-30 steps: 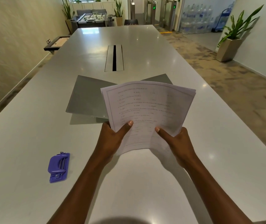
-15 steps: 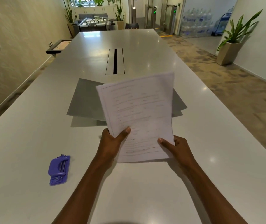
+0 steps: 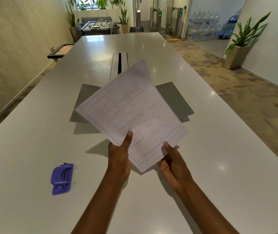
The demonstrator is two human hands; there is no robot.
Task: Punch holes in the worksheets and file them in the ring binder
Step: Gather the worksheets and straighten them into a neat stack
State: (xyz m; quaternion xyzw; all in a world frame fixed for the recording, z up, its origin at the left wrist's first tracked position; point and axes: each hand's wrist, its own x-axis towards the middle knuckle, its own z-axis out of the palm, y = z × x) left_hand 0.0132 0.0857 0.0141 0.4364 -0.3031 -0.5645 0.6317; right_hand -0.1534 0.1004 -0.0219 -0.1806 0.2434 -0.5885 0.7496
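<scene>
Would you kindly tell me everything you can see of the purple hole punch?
The hole punch is small, flat and purple, plastic by its look, with pale metal strips along its middle. It lies flat on the white table, left of the left hand, and only the table touches it.

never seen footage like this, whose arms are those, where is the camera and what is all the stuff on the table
There is no machine here: these are a person's two bare arms. The single picture comes from a wide-angle camera worn on the person's head, looking forward and down. The left hand and right hand both hold a few printed worksheets above a long white table, thumbs on top. Behind the sheets a grey ring binder lies flat, partly hidden. A purple hole punch lies on the table to the left, untouched.
</scene>
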